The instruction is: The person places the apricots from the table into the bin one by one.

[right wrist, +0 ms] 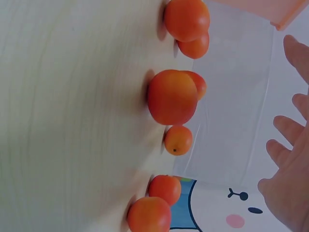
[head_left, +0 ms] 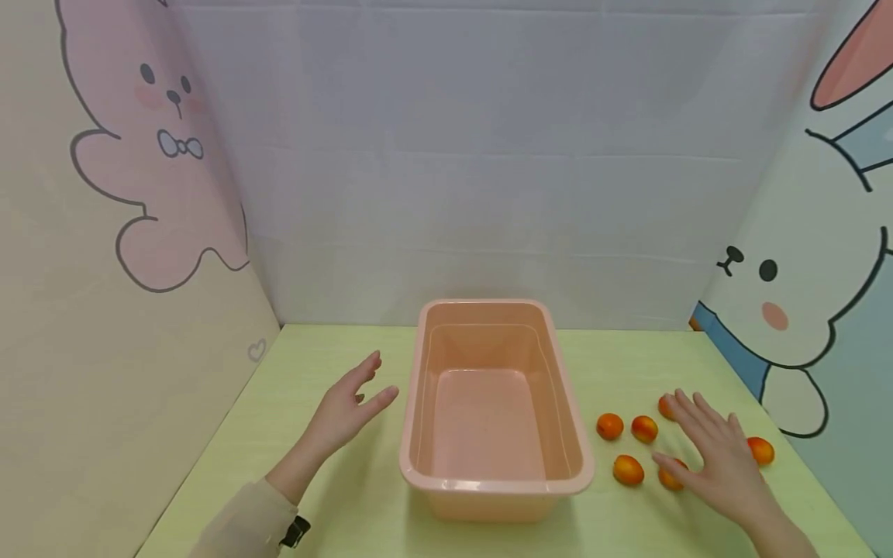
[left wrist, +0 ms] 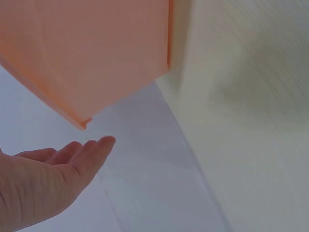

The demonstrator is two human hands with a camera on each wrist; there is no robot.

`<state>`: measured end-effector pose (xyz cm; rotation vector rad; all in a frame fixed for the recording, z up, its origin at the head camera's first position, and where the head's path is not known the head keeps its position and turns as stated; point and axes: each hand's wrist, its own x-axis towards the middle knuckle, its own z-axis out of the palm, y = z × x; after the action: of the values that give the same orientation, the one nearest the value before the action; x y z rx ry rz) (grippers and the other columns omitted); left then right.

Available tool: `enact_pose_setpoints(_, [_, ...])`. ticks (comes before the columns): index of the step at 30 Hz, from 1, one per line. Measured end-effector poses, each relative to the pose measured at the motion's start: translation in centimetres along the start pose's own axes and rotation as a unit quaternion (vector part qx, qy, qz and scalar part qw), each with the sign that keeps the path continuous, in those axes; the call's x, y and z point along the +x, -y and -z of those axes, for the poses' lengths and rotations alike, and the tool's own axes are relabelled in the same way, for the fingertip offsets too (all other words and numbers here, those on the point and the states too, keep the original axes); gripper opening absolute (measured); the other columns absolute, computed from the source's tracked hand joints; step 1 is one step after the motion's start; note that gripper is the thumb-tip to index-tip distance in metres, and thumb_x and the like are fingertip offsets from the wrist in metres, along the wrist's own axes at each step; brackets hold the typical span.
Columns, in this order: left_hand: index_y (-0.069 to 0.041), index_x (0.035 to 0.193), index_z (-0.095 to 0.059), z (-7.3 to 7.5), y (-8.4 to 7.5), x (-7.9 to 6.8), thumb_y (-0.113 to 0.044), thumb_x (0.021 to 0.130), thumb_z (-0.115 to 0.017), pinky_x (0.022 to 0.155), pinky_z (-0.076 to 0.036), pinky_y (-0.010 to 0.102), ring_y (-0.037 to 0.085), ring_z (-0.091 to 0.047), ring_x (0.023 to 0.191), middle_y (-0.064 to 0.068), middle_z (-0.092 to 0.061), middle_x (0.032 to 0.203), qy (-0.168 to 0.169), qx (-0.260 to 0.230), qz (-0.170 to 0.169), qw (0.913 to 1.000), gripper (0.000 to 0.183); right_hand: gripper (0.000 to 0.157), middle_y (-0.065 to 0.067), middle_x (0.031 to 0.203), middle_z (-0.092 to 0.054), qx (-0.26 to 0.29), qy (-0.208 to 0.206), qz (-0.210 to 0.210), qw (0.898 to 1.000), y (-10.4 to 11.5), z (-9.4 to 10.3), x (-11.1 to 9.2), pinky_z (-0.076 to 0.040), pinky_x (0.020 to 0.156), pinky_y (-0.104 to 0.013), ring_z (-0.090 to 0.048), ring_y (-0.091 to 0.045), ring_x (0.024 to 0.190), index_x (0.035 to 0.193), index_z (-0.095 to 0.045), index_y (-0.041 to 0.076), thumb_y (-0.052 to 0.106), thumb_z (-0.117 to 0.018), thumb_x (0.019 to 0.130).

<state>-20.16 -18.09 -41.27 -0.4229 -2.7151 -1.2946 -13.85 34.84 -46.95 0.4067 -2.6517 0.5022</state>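
Note:
A deep pink plastic basin (head_left: 582,474) stands in the middle of the table, with nothing inside it. Just left of its wall, my left hand (head_left: 342,412) hovers with thumb and fingers spread apart, holding nothing; the left wrist view shows the fingers near the basin's rim (left wrist: 83,124). On the right, my right hand (head_left: 723,465) is held above several small round orange-red fruits (head_left: 629,470), fingers extended and spread. In the right wrist view, a gap separates the hand from the fruits (right wrist: 172,98). From the head view, this hand partly covers some fruits.
The light yellow-green table (head_left: 335,496) reaches a pale back wall (head_left: 481,194). Side panels carry a pink cartoon animal (head_left: 160,186) at left and a white rabbit (head_left: 788,294) at right. A black object (head_left: 296,532) sits at the left sleeve's cuff.

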Motion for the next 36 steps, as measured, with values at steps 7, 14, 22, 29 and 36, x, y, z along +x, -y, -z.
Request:
enact_pose_setpoints(7, [-0.007, 0.154, -0.035, -0.1, -0.6, 0.8, -0.032, 0.091, -0.073, 0.093, -0.054, 0.046, 0.035, -0.050, 0.130, 0.018, -0.046, 0.149, 0.038, -0.143, 0.066, 0.9868, 0.078, 0.101, -0.032, 0.149, -0.035, 0.034, 0.001, -0.030, 0.999, -1.9, 0.5, -1.2, 0.009, 0.112, -0.069, -0.016, -0.047, 0.145, 0.157, -0.028, 0.012, 0.024, -0.086, 0.076])
enact_pose_setpoints(14, [-0.001, 0.154, -0.029, -0.4, -1.1, 1.5, -0.021, 0.093, -0.072, 0.084, -0.058, 0.048, 0.041, -0.051, 0.128, 0.027, -0.038, 0.151, 0.112, -0.282, 0.111, 0.9463, 0.078, 0.100, -0.035, 0.147, -0.036, 0.053, -0.021, -0.038, 0.998, -3.8, 1.0, -2.2, 0.003, 0.114, -0.067, -0.019, -0.051, 0.142, 0.156, -0.030, 0.006, 0.015, -0.088, 0.074])
enact_pose_setpoints(22, [-0.001, 0.156, -0.023, 0.1, -1.1, 2.0, -0.022, 0.096, -0.068, 0.083, -0.057, 0.050, 0.037, -0.050, 0.130, 0.026, -0.036, 0.152, 0.163, -0.339, 0.153, 0.9139, 0.078, 0.097, -0.035, 0.148, -0.034, 0.070, -0.034, -0.074, 0.994, -5.4, 1.8, -3.0, -0.005, 0.115, -0.066, -0.020, -0.052, 0.141, 0.155, -0.028, 0.003, 0.009, -0.085, 0.077])
enact_pose_setpoints(29, [-0.002, 0.156, -0.025, 0.2, -1.3, 2.2, -0.023, 0.094, -0.070, 0.082, -0.058, 0.049, 0.031, -0.060, 0.120, 0.025, -0.044, 0.148, 0.170, -0.338, 0.165, 0.9110, 0.080, 0.092, -0.040, 0.152, -0.019, 0.095, -0.001, -0.183, 0.978, -6.6, 2.9, -3.7, -0.014, 0.102, -0.079, -0.020, -0.064, 0.131, 0.158, -0.015, 0.003, 0.022, -0.075, 0.090])
enact_pose_setpoints(36, [-0.002, 0.155, -0.029, -0.2, -1.1, 2.1, -0.018, 0.094, -0.071, 0.082, -0.058, 0.048, 0.032, -0.058, 0.122, 0.026, -0.045, 0.147, 0.163, -0.349, 0.166, 0.9078, 0.076, 0.090, -0.040, 0.153, -0.007, 0.127, 0.049, -0.287, 0.948, -8.4, 3.6, -4.3, -0.012, 0.097, -0.082, -0.009, -0.065, 0.133, 0.157, -0.001, 0.003, 0.038, -0.061, 0.099])
